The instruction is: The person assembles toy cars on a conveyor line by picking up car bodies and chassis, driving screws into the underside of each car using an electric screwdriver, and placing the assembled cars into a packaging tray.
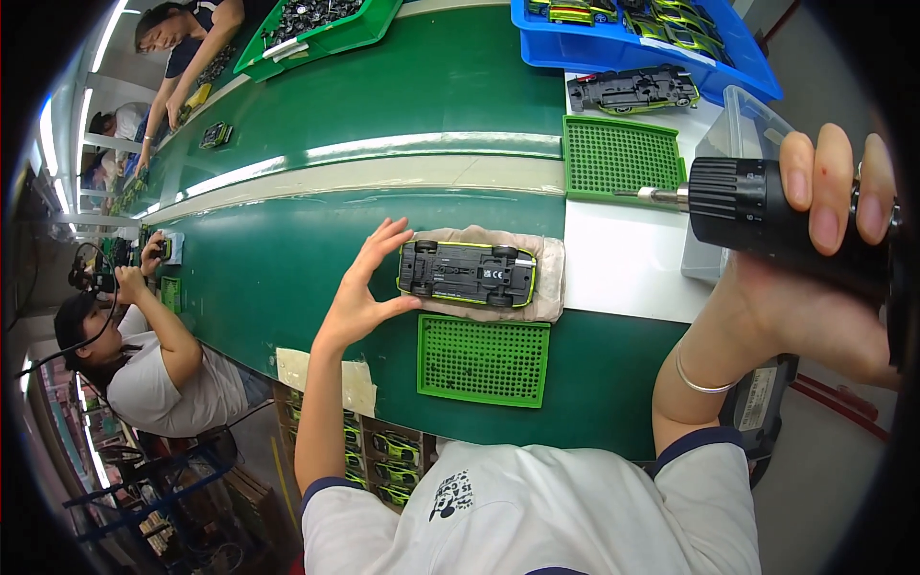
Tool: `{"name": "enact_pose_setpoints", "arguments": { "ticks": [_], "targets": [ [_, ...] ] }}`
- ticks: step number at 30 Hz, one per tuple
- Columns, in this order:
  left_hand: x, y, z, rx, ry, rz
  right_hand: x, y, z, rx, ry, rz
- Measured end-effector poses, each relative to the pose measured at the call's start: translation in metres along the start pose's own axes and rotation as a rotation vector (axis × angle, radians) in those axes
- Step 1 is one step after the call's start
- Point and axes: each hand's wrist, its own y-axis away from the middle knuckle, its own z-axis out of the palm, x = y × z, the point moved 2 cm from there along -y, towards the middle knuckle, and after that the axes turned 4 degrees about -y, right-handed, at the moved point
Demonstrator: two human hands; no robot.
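Note:
A toy car [467, 272] lies upside down on a folded beige cloth [549, 278], its black underside up and a yellow-green edge of body showing. My left hand [359, 292] is at the car's left end, thumb and fingers spread either side of it; they look close to the edges, and I cannot tell how firmly they touch. High at the right, my right hand [815, 216] is wrapped round a black electric screwdriver [733, 206]. Its metal bit [632, 194] points left, apart from the car, in front of a green perforated tray [623, 158].
Another green perforated tray [484, 361] sits just below the cloth. Beyond are an overturned toy car [637, 89], a blue bin [661, 46] of yellow-green cars and a green bin [359, 31] of black parts. A clear plastic box [704, 244] stands under the screwdriver. Co-workers [158, 369] are at left.

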Motion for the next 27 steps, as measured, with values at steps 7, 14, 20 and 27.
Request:
{"name": "enact_pose_setpoints", "arguments": {
  "ticks": [7,14,20,27],
  "targets": [
    [-0.001,-0.004,0.012,0.138,0.497,0.108,-0.004,-0.002,-0.005,-0.025,0.006,-0.049],
    [0.031,0.01,-0.019,0.402,0.588,0.12,-0.014,-0.001,-0.019,-0.064,-0.036,-0.097],
    [-0.003,0.067,-0.147,0.552,-0.396,-0.106,-0.008,-0.005,-0.008,-0.066,-0.068,-0.109],
    [-0.09,0.069,-0.175,-0.002,-0.991,-0.568,-0.003,-0.005,-0.003,-0.043,-0.046,-0.123]
  ]
}}
